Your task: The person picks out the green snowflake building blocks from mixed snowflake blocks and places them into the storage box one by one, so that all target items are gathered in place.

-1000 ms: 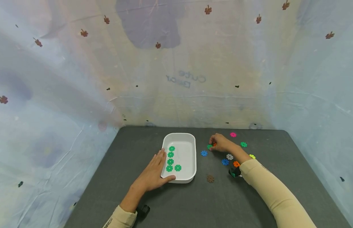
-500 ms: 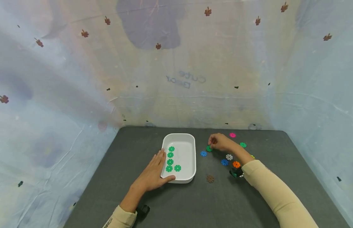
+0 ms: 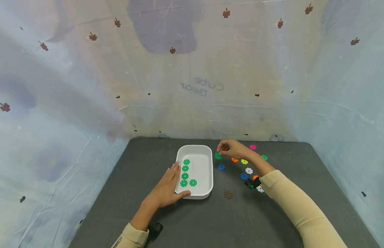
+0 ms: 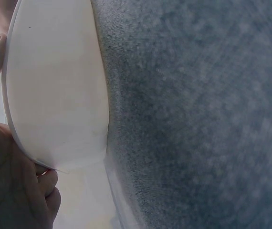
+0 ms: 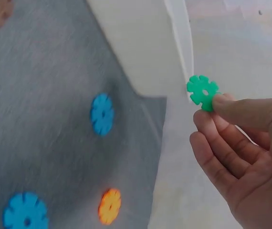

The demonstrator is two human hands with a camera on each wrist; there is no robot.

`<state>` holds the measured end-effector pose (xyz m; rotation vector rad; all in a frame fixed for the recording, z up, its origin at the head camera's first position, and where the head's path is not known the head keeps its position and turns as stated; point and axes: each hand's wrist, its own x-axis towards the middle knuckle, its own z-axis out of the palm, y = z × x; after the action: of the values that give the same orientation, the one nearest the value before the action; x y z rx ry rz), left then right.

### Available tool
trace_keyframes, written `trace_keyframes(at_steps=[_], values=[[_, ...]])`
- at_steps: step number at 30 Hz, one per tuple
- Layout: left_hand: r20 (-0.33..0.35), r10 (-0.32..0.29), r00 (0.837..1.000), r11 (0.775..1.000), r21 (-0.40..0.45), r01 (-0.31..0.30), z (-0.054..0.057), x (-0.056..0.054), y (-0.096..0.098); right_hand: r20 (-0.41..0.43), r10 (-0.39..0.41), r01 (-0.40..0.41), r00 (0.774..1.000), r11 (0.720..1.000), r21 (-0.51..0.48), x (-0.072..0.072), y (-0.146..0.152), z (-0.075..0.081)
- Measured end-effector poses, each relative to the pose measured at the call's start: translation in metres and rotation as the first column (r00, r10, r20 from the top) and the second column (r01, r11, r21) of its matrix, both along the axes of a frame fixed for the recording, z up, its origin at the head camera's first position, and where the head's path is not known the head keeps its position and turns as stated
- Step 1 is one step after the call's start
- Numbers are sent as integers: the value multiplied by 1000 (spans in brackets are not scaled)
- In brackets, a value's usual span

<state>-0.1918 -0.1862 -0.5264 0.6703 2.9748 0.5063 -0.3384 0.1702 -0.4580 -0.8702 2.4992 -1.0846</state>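
My right hand (image 3: 232, 148) pinches a green notched plastic disc (image 5: 203, 91) between thumb and fingers, held above the table just right of the white tray (image 3: 205, 187). In the right wrist view the disc is tilted, and the other fingers are loosely bent below it. My left hand (image 3: 165, 189) rests on the tray's left rim, fingers lying along it and thumb across the near corner. Several green discs (image 3: 184, 176) lie flat in the left part of the tray. The left wrist view shows the tray's outer wall (image 4: 57, 86) beside the hand.
Loose discs lie on the dark table (image 3: 192, 220) right of the tray: blue (image 3: 221, 167), orange (image 3: 234, 160), yellow (image 3: 244, 161), white (image 3: 249, 171), brown (image 3: 228, 194), pink (image 3: 252, 147) and green (image 3: 264, 157). A patterned sheet (image 3: 192, 113) hangs behind.
My right hand has picked up the green disc from beside the orange one and moved left with it toward the tray. The left hand and tray stay in place.
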Motion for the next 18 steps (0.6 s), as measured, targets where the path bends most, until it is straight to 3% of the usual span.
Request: trace_keyframes(at_steps=[10, 18], values=[[1, 9, 1000, 1000, -5, -9, -1, -1, 0, 42, 93, -90, 995, 993, -81, -1, -36, -1], [-9, 2, 1000, 1000, -6, -2, -1, 0, 0, 43, 184, -180, 982, 981, -75, 1, -67, -9]])
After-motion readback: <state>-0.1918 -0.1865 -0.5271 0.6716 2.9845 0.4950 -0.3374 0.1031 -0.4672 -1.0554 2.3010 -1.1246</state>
